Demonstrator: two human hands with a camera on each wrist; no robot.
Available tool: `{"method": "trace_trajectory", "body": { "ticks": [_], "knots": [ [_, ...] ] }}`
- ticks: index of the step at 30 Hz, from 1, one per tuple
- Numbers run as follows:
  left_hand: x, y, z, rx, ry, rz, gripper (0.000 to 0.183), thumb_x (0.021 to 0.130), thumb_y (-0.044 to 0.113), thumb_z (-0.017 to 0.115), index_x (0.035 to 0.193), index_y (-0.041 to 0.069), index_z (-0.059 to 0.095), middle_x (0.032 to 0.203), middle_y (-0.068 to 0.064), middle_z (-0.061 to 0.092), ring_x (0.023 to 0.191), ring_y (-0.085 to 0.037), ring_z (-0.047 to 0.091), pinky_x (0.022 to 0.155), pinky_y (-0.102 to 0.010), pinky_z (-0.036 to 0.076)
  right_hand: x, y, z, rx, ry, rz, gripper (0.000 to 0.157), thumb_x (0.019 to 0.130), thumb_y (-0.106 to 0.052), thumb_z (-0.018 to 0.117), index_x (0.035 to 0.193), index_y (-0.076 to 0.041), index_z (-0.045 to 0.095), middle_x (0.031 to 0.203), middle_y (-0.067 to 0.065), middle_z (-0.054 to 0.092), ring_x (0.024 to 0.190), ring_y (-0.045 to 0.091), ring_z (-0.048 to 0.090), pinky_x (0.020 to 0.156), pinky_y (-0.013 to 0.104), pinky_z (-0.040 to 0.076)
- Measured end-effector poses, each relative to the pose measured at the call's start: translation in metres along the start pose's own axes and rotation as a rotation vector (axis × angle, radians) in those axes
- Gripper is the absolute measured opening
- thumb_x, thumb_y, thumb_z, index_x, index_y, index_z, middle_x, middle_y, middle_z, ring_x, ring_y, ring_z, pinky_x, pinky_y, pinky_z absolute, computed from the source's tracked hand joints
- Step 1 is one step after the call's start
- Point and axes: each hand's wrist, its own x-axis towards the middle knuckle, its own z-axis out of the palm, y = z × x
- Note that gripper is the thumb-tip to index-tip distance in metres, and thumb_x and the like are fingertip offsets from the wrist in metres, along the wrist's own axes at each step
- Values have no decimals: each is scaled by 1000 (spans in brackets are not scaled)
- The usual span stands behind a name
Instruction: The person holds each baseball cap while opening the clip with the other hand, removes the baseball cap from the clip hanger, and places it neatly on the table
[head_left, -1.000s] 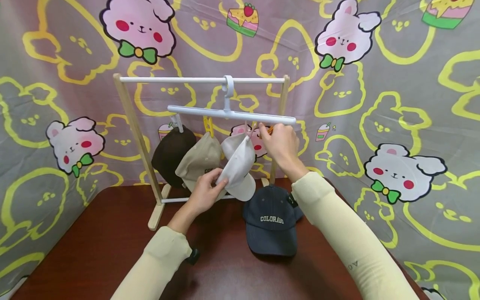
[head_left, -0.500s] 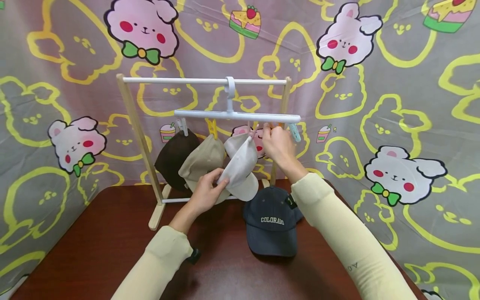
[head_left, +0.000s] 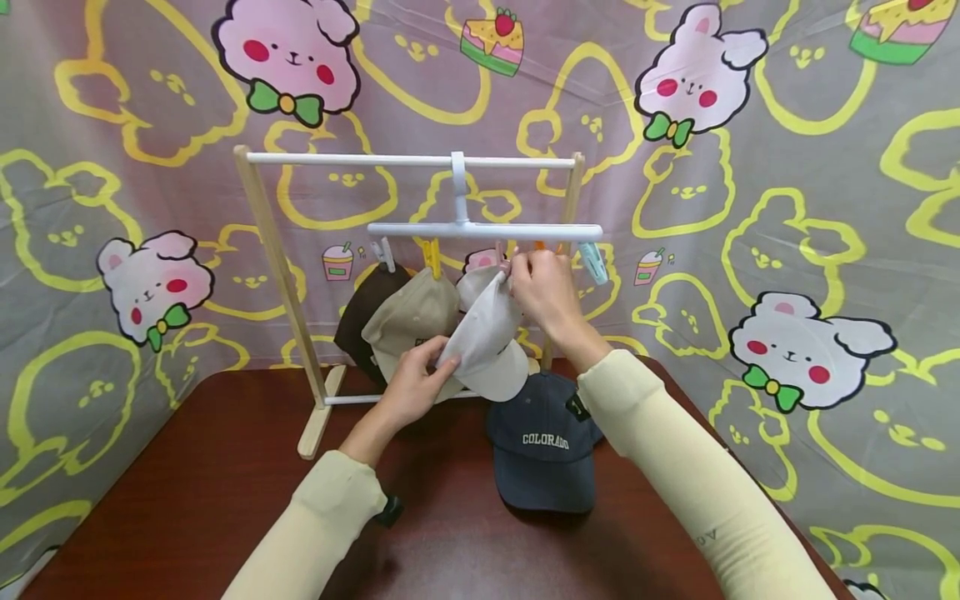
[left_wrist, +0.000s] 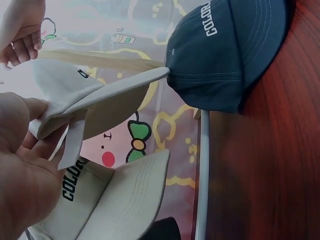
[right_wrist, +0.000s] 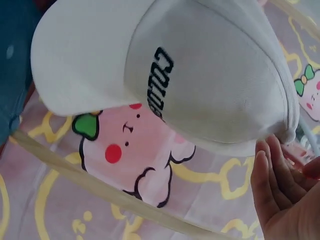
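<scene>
A white cap (head_left: 483, 329) hangs tilted below the pale blue hanger (head_left: 483, 229). My left hand (head_left: 415, 379) grips its back edge, with the thumb outside, and the strap hangs by the fingers in the left wrist view. At its crown, my right hand (head_left: 546, 287) has its fingertips against the fabric and pinches a pink clothespin (right_wrist: 296, 153), mostly hidden by the hand in the head view. A beige cap (head_left: 416, 312) hangs from a yellow clothespin (head_left: 431, 257), left of the white one. Behind it, a dark brown cap (head_left: 360, 321) hangs from a grey clothespin (head_left: 386, 254).
A navy COLORADO cap (head_left: 543, 450) sits on the dark red table (head_left: 442, 533), below my right forearm. The hanger hooks over the white rail of a wooden rack (head_left: 273, 258). A blue clothespin (head_left: 592, 262) and an orange clothespin (head_left: 540, 246) hang at its right. A patterned curtain (head_left: 817, 208) stands behind.
My right hand has moved left to the white cap's crown and the pink clothespin. The hanger has turned and levelled, and the brown and beige caps have shifted right. My left hand keeps its grip.
</scene>
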Motion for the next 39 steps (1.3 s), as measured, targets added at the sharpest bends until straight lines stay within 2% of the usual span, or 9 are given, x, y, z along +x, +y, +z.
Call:
{"method": "trace_trajectory", "body": {
  "ticks": [5,9,14,18,23,27,32,35,39],
  "knots": [
    [0,2,0,6,-1,-2,17,102,11,63,117,4,68,100,-11,75,85,-18,65,75,-31,51,-1,-7,3,-93,33,-64,50,101,-32,49,55,-12,51,49,2,42,46,19,41,44,34,30],
    [-1,4,0,-1,2,-1,17,102,11,63,117,3,68,101,-12,75,85,-19,65,75,-31,51,2,-12,6,-143,48,-67,60,101,-48,56,52,-13,56,45,2,46,43,21,46,42,35,31],
    [-1,4,0,-4,4,-7,17,102,11,63,116,3,68,101,-12,75,85,-19,65,75,-31,51,8,-14,12,-203,86,-38,61,99,-55,60,53,-14,59,48,1,51,49,22,51,46,37,34],
    [-2,2,1,1,2,4,17,102,10,64,116,2,68,100,-12,75,84,-17,65,74,-29,51,9,-14,15,-250,107,-33,60,99,-52,61,52,-14,58,47,2,53,51,25,55,48,39,38],
    [-3,3,1,0,13,16,17,100,9,65,115,2,69,98,-12,76,82,-17,65,73,-29,51,12,-13,18,-365,132,-95,63,99,-50,59,48,-13,55,49,5,52,53,32,59,48,44,42],
    [-4,3,2,3,11,14,18,100,10,66,116,2,69,100,-12,76,84,-17,66,74,-29,51,14,-12,19,-412,142,-125,63,99,-49,58,49,-12,49,49,5,46,48,30,54,45,43,39],
    [-5,2,4,-7,-1,4,16,101,11,65,114,3,69,99,-11,76,83,-18,67,73,-29,51,16,-10,19,-413,147,-173,58,99,-38,58,49,-13,44,48,3,39,45,27,46,42,41,35],
    [-6,1,5,-45,36,-2,14,102,9,63,113,2,69,98,-12,75,83,-19,65,72,-27,50,17,-9,19,-414,153,-217,56,98,-34,59,49,-13,42,48,3,38,45,27,44,42,42,34],
    [-5,1,6,-189,168,-5,16,103,1,56,114,-4,66,101,-20,69,88,-25,62,75,-26,49,20,-9,18,-408,133,-250,55,98,-30,58,50,-14,40,48,2,35,44,24,39,41,39,32]
  ]
}}
